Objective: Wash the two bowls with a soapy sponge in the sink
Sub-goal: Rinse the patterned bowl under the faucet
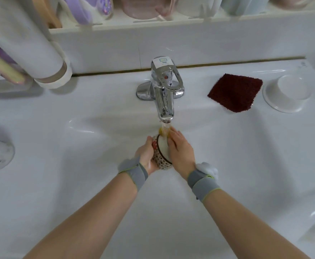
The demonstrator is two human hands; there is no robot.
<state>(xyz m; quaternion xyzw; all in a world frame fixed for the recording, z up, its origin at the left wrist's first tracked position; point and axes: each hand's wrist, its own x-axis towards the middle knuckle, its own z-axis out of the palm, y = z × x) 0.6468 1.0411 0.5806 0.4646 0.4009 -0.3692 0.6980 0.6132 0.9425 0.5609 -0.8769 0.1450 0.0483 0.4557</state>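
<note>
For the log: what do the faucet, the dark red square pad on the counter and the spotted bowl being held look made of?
The chrome single-lever faucet looks like polished metal: mirror-like reflections. The dark red square pad looks like coarse fibre or scouring cloth, with a shaggy, matte surface. The brown-spotted small bowl seems to be glazed ceramic, with a smooth white inside and a dark rim, though plastic cannot be ruled out.
</note>
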